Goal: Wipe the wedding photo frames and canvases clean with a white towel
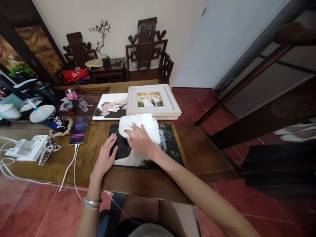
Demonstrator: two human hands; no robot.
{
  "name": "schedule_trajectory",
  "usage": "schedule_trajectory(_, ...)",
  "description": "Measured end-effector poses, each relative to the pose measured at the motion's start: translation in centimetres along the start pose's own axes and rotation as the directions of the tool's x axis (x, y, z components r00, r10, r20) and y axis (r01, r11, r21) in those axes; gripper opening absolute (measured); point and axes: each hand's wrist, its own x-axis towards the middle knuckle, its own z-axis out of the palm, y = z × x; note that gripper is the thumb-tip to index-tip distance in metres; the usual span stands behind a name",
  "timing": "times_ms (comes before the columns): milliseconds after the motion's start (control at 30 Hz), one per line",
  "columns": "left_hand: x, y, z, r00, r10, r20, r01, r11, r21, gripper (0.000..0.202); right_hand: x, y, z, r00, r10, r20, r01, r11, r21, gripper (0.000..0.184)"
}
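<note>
A dark photo panel (172, 144) with a pale gown and a figure on it lies flat near the table's front edge. My right hand (140, 140) grips a folded white towel (150, 123), which rests on the panel's upper middle and covers part of the picture. At the panel's left edge, my left hand (106, 153) lies flat with its fingers stretched out, holding nothing. Right behind the towel are a pale framed wedding photo (170, 95) and, to its left, a white-bordered photo print (111, 102).
The wooden table (148, 186) also bears a phone (79, 131) with a white cable, a power strip (34, 148), a lidded cup (49, 118) and small clear cups (82, 103) on the left. A wooden chair (146, 49) stands behind; dark wooden bars (247, 85) rise at right.
</note>
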Motion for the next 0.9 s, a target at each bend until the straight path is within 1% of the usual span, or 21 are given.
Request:
schedule_trajectory(33,0.0,0.0,0.0,1.000,-0.002,0.001,0.002,1.000,-0.001,0.044,0.0,-0.2,0.0,1.000,0.003,0.003,-0.003,1.000,0.003,0.041)
schedule_trajectory(100,0.0,0.0,0.1,1.000,-0.008,-0.002,0.008,1.000,-0.004,0.044,-1.2,-0.8,-0.1,0.999,-0.017,0.047,0.017,1.000,0.016,0.039)
schedule_trajectory(167,0.0,-0.1,0.1,1.000,-0.015,-0.007,0.015,1.000,-0.008,0.043,-3.5,-1.7,-0.3,0.993,-0.045,0.113,0.040,0.998,0.047,0.036)
schedule_trajectory(233,0.0,-0.1,0.2,1.000,-0.023,-0.008,0.023,1.000,-0.009,0.042,-6.7,-2.7,-0.4,0.985,-0.064,0.161,0.048,0.994,0.102,0.034)
schedule_trajectory(300,0.0,0.0,0.2,1.000,-0.030,-0.007,0.029,1.000,-0.011,0.042,-10.1,-3.5,-0.2,0.984,-0.107,0.143,0.082,0.982,0.168,0.033)
schedule_trajectory(367,-0.1,0.0,0.2,1.000,-0.029,-0.011,0.029,0.999,-0.015,0.042,-12.8,-3.7,0.0,0.977,-0.164,0.138,0.130,0.965,0.227,0.031)
schedule_trajectory(433,-0.1,0.0,0.2,1.000,-0.024,-0.013,0.024,1.000,-0.014,0.042,-14.3,-3.1,0.1,0.977,-0.179,0.117,0.144,0.955,0.258,0.031)
schedule_trajectory(467,-0.1,0.0,0.2,1.000,-0.022,-0.012,0.022,1.000,-0.013,0.042,-14.6,-2.5,0.1,0.981,-0.166,0.097,0.136,0.957,0.257,0.033)
schedule_trajectory(533,-0.1,-0.1,0.3,1.000,-0.018,-0.011,0.018,1.000,-0.013,0.042,-14.2,-1.1,0.1,0.992,-0.120,0.044,0.107,0.969,0.224,0.035)
schedule_trajectory(633,-0.1,-0.2,0.3,1.000,-0.005,-0.016,0.004,1.000,-0.020,0.042,-11.7,0.7,-0.2,1.000,-0.023,0.006,0.022,0.990,0.137,0.036)
schedule_trajectory(700,-0.1,-0.1,0.2,1.000,-0.002,-0.020,0.001,1.000,-0.030,0.042,-9.3,1.0,-0.4,0.999,0.041,0.029,-0.043,0.996,0.078,0.037)
schedule_trajectory(767,-0.1,0.1,-0.1,1.000,-0.003,-0.024,0.001,0.998,-0.066,0.043,-7.0,0.3,-0.5,0.995,0.069,0.076,-0.071,0.997,0.026,0.038)
schedule_trajectory(833,-0.2,0.5,-0.5,0.998,-0.001,-0.068,-0.009,0.990,-0.140,0.043,-5.3,-1.0,-0.3,0.992,0.018,0.128,-0.019,1.000,0.008,0.038)
schedule_trajectory(900,-0.3,0.9,-0.9,0.987,-0.007,-0.160,-0.030,0.973,-0.229,0.043,-4.7,-2.4,0.1,0.978,-0.116,0.173,0.111,0.993,0.042,0.035)
